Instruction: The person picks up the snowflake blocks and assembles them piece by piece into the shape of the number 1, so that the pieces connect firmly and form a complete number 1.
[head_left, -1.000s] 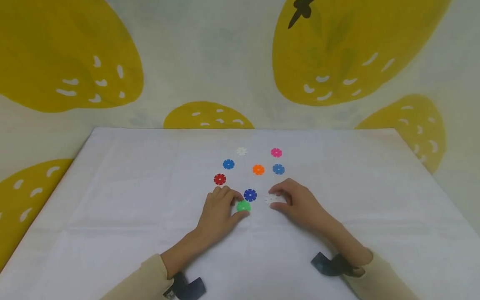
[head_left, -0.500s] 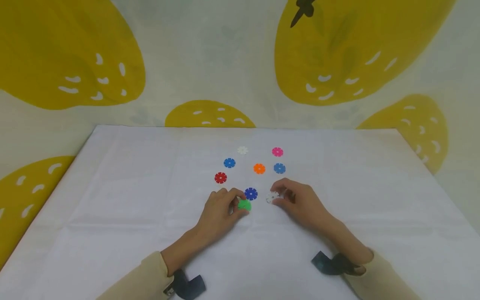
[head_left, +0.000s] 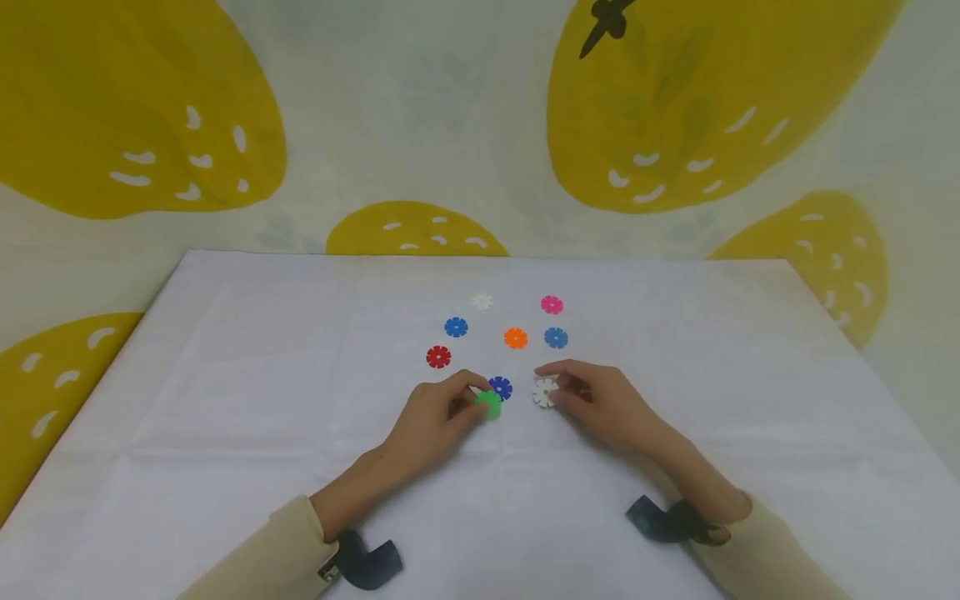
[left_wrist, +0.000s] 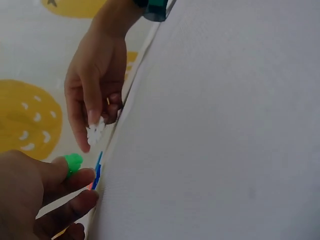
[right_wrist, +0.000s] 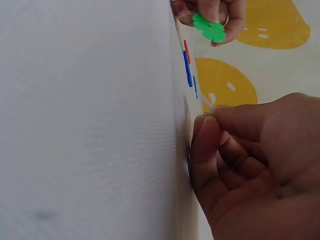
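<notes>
My left hand (head_left: pixel 441 417) pinches a green notched plastic disc (head_left: pixel 489 406) between thumb and fingers; in the head view the disc overlaps the edge of a dark blue disc (head_left: pixel 500 387). Opposite it, my right hand (head_left: pixel 600 400) pinches a white notched disc (head_left: pixel 543 392) by its edge, its index finger stretched out above. The left wrist view shows the green disc (left_wrist: pixel 73 163) held off the table and the white disc (left_wrist: pixel 95 132) tilted under the right thumb. In the right wrist view the green disc (right_wrist: pixel 209 28) is seen nearly flat-on, while the white one shows only as a thin edge.
Further back on the white-covered table (head_left: pixel 262 350) lie a red disc (head_left: pixel 438 357), a blue disc (head_left: pixel 456 327), an orange disc (head_left: pixel 516 338), a lighter blue disc (head_left: pixel 556 337), a pink disc (head_left: pixel 552 305) and another white disc (head_left: pixel 482 302). Behind stands a backdrop with yellow fruit shapes (head_left: pixel 416 229).
Both hands have picked their discs up from the table. The green disc has risen slightly and now covers part of the dark blue one; the white disc has tilted in the right fingers.
</notes>
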